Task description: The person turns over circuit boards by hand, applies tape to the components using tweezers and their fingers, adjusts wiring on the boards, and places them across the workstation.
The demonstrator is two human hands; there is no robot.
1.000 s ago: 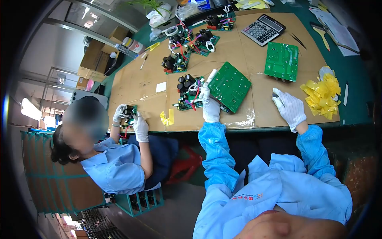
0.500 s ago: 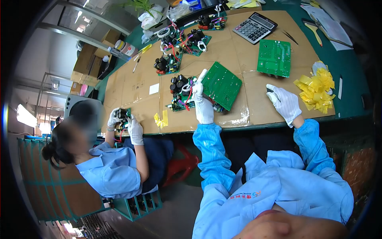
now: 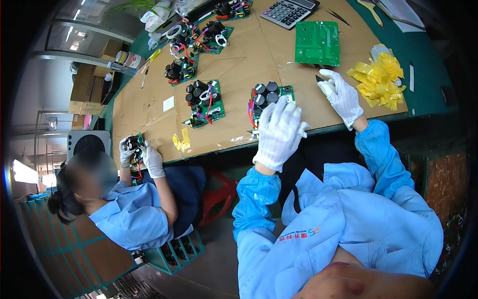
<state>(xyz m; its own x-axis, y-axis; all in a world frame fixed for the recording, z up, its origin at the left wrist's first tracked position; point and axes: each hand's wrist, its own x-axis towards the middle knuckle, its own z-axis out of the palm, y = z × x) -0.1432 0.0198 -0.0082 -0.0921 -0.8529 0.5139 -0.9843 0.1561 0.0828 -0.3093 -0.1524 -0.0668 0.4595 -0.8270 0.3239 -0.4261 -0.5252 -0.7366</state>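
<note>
My left hand (image 3: 280, 133), in a white striped glove, is over the near edge of a circuit board (image 3: 286, 91). Its fingers are extended and slightly apart, and they hide part of that board. Black capacitors and purple and red wires face up there. My right hand (image 3: 342, 97), gloved too, is curled near the table's front, its fingers pinched on something with a small dark tip (image 3: 319, 78). Just beyond lies another circuit board (image 3: 317, 44), green solder side up. A populated circuit board (image 3: 205, 102) rests to the left.
Crumpled yellow tape (image 3: 379, 79) is heaped at right. A calculator (image 3: 289, 12), tweezers (image 3: 338, 17) and a brush (image 3: 371, 11) lie farther back. More wired boards (image 3: 181, 70) stand at back left. A co-worker (image 3: 134, 209) at left holds a board over the cardboard-covered table (image 3: 234, 132).
The board by my left hand was tilted with its green underside showing; it now lies component side up. My left hand has let go of its edge. The camera view has shifted.
</note>
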